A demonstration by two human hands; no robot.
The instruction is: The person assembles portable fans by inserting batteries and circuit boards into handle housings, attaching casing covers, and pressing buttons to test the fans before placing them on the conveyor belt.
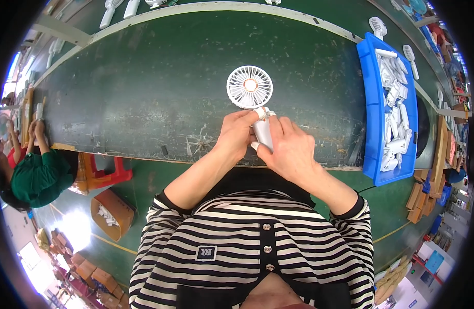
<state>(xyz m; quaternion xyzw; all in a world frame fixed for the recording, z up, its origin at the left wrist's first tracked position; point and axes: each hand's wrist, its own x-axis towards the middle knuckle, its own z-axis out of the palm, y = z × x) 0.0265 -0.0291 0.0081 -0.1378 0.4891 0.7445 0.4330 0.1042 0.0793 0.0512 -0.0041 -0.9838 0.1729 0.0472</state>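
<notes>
A small white handheld fan is held between my two hands at the near side of the green bench. Its round fan head point(241, 97) points away from me, with an orange ring about the hub. The white handle point(263, 135) shows between my palms. My left hand point(238, 132) closes on the handle's upper end, its thumb near the neck. Wrapped round the handle from the other side is my right hand point(290, 143). White coverings sit on some of my fingertips. The neck, where head and handle meet, is partly hidden by my fingers.
At the right, a blue bin point(370, 113) holds several white plastic parts. More white fans point(377, 28) lie beyond the bench's pale rail point(221, 7). A person in green point(41, 177) works at the far left. A cardboard box point(112, 213) stands on the floor.
</notes>
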